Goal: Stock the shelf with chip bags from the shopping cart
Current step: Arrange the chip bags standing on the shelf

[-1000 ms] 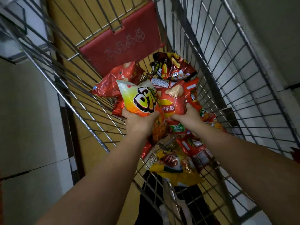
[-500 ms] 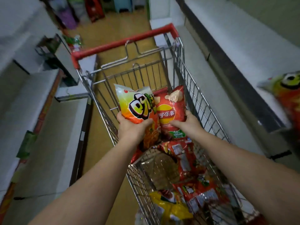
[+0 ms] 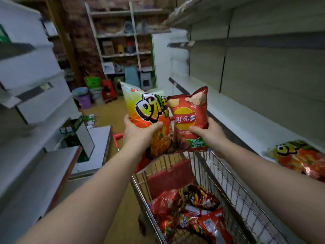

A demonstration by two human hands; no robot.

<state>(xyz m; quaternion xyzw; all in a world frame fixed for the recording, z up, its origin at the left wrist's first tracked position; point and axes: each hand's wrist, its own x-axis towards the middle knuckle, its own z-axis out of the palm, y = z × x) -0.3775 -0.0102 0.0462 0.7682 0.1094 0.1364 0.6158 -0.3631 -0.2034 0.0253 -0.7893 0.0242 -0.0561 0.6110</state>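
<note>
green-orange chip bag: upright, gripped in left hand | red chip bag: upright, in right hand, edges touching | shopping cart: below both hands, red bags inside | shelf: right of right hand

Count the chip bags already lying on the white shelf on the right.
1: a green-and-orange bag lies flat on the white shelf at the right edge. More may lie out of view.

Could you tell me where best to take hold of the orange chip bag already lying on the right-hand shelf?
Probably by its near long edge, reaching in from the aisle side. The orange chip bag lies flat on the white shelf, so a pinch at the flat edge seam should hold without crushing the puffed middle.
</note>
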